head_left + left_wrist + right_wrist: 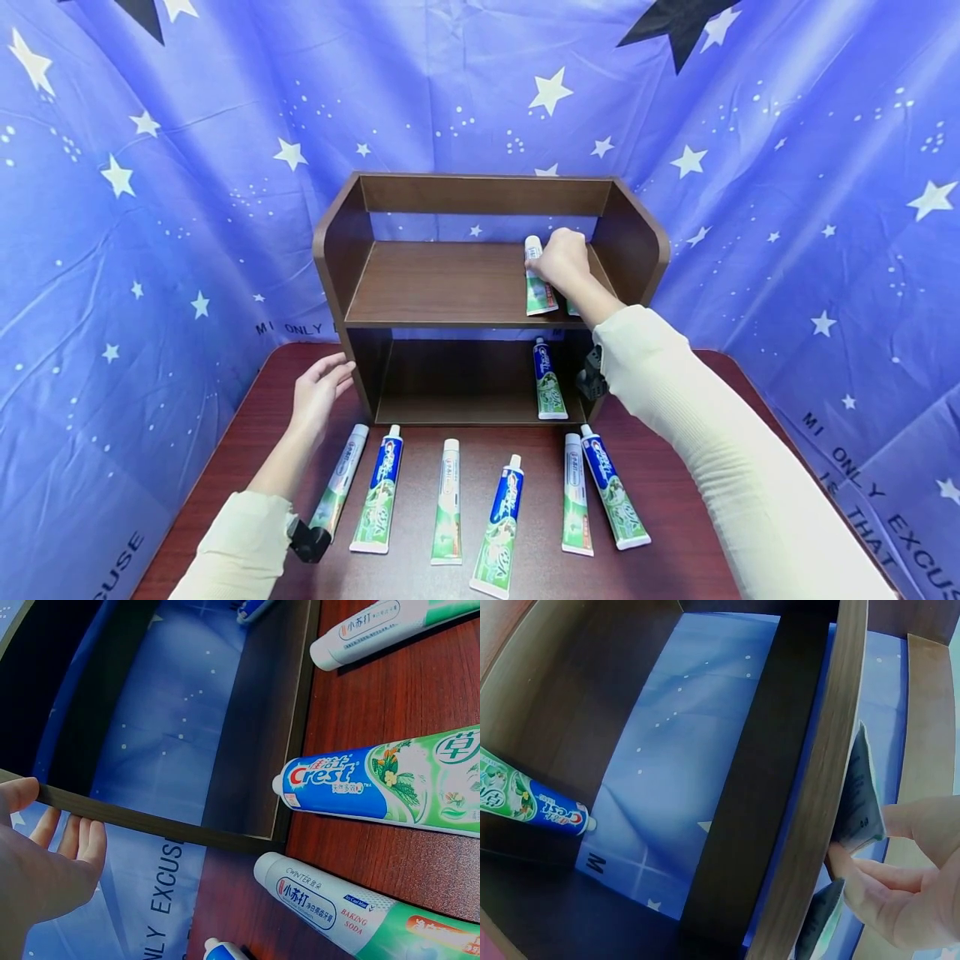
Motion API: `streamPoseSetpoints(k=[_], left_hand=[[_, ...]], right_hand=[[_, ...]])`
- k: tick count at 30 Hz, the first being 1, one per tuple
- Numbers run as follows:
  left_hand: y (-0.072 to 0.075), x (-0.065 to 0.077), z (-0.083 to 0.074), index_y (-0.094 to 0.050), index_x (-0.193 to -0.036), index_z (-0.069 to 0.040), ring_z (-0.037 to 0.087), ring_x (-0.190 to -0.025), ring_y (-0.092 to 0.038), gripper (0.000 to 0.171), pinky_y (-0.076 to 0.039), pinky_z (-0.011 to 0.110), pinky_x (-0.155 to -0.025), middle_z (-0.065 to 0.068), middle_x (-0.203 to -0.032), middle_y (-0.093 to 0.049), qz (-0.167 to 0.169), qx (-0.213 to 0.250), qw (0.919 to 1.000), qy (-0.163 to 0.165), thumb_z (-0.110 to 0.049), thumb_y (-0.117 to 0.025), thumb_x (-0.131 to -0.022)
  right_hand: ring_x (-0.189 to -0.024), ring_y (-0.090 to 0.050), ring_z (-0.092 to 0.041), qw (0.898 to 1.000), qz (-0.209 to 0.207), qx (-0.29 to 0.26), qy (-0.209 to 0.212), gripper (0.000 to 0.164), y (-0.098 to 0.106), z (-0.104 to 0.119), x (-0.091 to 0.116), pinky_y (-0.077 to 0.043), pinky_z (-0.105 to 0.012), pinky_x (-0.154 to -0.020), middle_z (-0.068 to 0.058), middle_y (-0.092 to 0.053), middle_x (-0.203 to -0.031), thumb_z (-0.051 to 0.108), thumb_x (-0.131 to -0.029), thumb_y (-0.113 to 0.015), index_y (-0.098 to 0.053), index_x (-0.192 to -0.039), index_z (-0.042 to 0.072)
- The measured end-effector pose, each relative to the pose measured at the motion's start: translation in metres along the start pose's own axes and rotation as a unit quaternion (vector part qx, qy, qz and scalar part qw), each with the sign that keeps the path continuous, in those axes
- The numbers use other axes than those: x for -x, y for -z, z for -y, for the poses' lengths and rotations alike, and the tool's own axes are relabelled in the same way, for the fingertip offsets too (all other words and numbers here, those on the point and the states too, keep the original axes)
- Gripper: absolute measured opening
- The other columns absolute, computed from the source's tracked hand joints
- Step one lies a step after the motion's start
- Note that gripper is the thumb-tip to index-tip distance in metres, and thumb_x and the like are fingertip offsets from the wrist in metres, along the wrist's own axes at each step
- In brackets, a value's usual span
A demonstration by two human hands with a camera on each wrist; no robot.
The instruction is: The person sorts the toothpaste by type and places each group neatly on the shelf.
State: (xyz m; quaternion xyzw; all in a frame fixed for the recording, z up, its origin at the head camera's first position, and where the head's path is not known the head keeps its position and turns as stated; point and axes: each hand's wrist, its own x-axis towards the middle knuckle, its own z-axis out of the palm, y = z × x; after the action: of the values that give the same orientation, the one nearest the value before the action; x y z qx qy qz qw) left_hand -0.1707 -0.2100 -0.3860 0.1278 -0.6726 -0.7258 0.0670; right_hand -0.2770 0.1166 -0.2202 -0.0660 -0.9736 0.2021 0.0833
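Note:
My right hand [564, 260] pinches a white-and-green toothpaste tube [540, 292] on the upper board of a brown two-tier shelf [435, 324]. The tube lies with its cap toward the back. Beside it, mostly hidden by that hand, is another toothpaste tube [573, 308]. On the lower tier, toward the right, lies a blue-and-green Crest tube [550, 385]. My left hand [318, 393] touches the front edge of the shelf's left side panel, its fingers loosely extended, as the left wrist view [64, 862] shows.
Several toothpaste tubes lie in a row on the red-brown table before the shelf, among them a Crest tube [378, 492], a white-and-green tube [447, 504] and another Crest tube [498, 529]. A blue star-patterned curtain [225, 167] surrounds the table.

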Motion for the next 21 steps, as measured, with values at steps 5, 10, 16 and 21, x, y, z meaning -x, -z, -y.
streamPoseSetpoints(k=[5,10,16,21], left_hand=[[0.0,0.0,0.0,-0.047,-0.133,0.006,-0.005,-0.081,-0.063,0.042,-0.056,0.016,-0.089,-0.021,-0.083,-0.059,0.002,0.0,1.0,0.001,-0.01,-0.056,-0.095],[0.0,0.001,-0.002,-0.048,-0.132,0.006,-0.006,-0.081,-0.063,0.042,-0.056,0.017,-0.09,-0.021,-0.083,-0.06,0.004,-0.002,1.0,-0.001,-0.01,-0.057,-0.095],[0.0,0.001,-0.002,-0.048,-0.133,0.006,-0.006,-0.082,-0.063,0.043,-0.055,0.018,-0.092,-0.021,-0.085,-0.059,0.004,-0.005,1.0,0.001,-0.011,-0.057,-0.095],[0.001,0.002,-0.002,-0.048,-0.134,0.005,-0.007,-0.083,-0.062,0.044,-0.055,0.018,-0.093,-0.02,-0.087,-0.058,0.001,-0.011,0.9999,0.002,-0.013,-0.057,-0.095]], right_hand=[[-0.109,-0.062,-0.033,1.0,0.006,0.011,0.006,0.055,0.002,0.0,0.001,-0.057,-0.04,-0.091,-0.025,-0.06,-0.122,0.031,-0.082,-0.073,-0.058,-0.118,-0.008],[-0.113,-0.059,-0.032,0.999,0.008,0.031,0.012,0.057,0.005,-0.002,0.001,-0.055,-0.04,-0.096,-0.026,-0.058,-0.125,0.033,-0.084,-0.072,-0.057,-0.121,-0.008],[-0.112,-0.059,-0.031,0.999,0.011,0.031,0.013,0.053,0.008,-0.003,0.004,-0.056,-0.04,-0.094,-0.025,-0.058,-0.125,0.032,-0.084,-0.071,-0.059,-0.118,-0.007],[-0.111,-0.06,-0.03,0.999,0.004,0.022,0.029,0.04,0.013,-0.004,0.011,-0.056,-0.04,-0.091,-0.018,-0.065,-0.12,0.035,-0.083,-0.071,-0.07,-0.105,0.002]])
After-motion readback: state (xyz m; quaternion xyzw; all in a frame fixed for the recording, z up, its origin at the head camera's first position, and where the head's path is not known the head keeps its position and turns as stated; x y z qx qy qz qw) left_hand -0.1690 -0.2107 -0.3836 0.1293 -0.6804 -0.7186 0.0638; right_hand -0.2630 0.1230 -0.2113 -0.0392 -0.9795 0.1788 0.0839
